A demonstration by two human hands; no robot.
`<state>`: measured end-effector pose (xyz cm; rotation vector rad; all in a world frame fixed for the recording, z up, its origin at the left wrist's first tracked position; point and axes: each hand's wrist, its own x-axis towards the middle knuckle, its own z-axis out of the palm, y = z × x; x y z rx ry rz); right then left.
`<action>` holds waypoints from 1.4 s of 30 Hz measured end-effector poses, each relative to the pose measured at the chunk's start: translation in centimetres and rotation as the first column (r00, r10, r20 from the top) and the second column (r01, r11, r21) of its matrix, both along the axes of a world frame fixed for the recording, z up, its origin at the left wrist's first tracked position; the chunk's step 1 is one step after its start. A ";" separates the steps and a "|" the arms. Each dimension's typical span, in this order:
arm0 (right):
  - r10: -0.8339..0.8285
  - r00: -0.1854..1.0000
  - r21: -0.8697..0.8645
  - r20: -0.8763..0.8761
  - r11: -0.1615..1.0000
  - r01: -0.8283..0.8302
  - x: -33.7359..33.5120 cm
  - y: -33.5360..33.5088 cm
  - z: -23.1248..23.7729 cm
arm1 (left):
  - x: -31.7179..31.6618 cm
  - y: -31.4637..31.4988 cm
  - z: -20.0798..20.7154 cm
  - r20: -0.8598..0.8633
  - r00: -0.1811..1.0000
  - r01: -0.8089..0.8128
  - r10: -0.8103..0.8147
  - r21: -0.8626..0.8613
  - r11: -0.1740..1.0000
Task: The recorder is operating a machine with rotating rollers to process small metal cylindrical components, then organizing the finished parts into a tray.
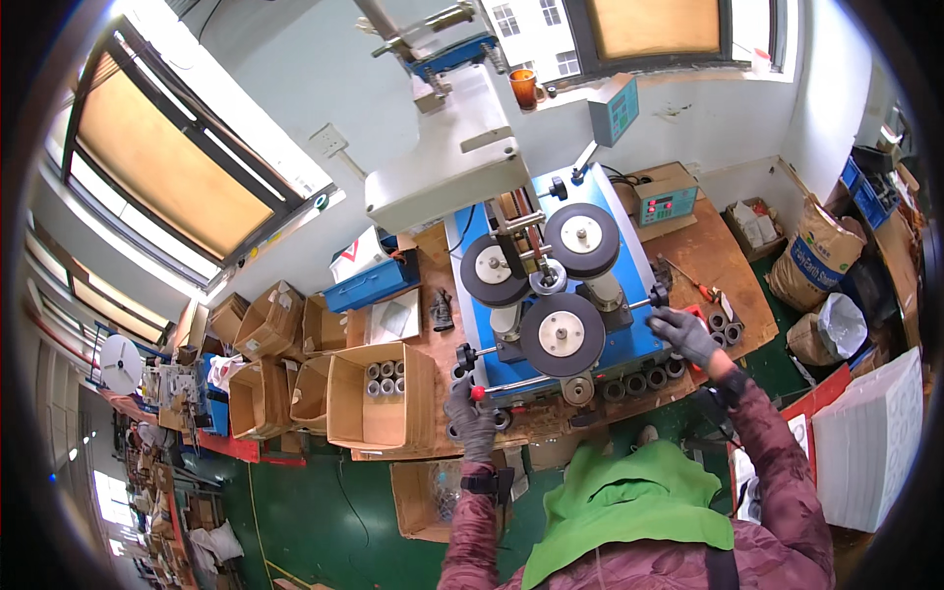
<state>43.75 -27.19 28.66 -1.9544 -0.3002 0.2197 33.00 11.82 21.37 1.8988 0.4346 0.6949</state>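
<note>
We are standing at the near side of the blue-bedded machine [480, 334]. Our left hand [472, 421], in a grey glove, is resting at the machine's near left corner, beside a red ball knob [478, 392]; its fingers are partly hiding from view, so we cannot tell whether they are grasping the knob or only touching it. Our right hand [686, 336], gloved alike, is hovering at the machine's right side, just beside a black knob [659, 295]; its fingers are bending, though we cannot tell whether they are gripping anything. Three dark wheels [562, 336] are facing up over the machine's middle, and a metal ring [548, 277] is sitting between them. Dark grey rings [636, 384] are lining the machine's near edge, while paler rings [385, 379] are standing inside an open carton [339, 398] left of the machine. A control box [667, 205] is glowing red to the machine's right.
</note>
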 end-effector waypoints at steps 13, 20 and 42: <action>0.043 0.999 -0.033 0.002 0.999 -0.043 8.1 14.1 -0.3 | 6.6 3.6 2.9 -0.880 0.361 0.911 -0.310 0.260 0.321; 0.109 0.852 0.459 -0.512 0.873 0.164 7.9 15.2 -0.7 | -2.5 2.2 -0.9 -0.625 -0.283 0.741 -0.728 -0.624 0.247; -0.063 0.984 0.378 0.166 0.926 -0.004 12.8 15.2 2.5 | 17.1 -11.9 6.8 0.115 0.885 0.110 -0.452 -0.993 -0.038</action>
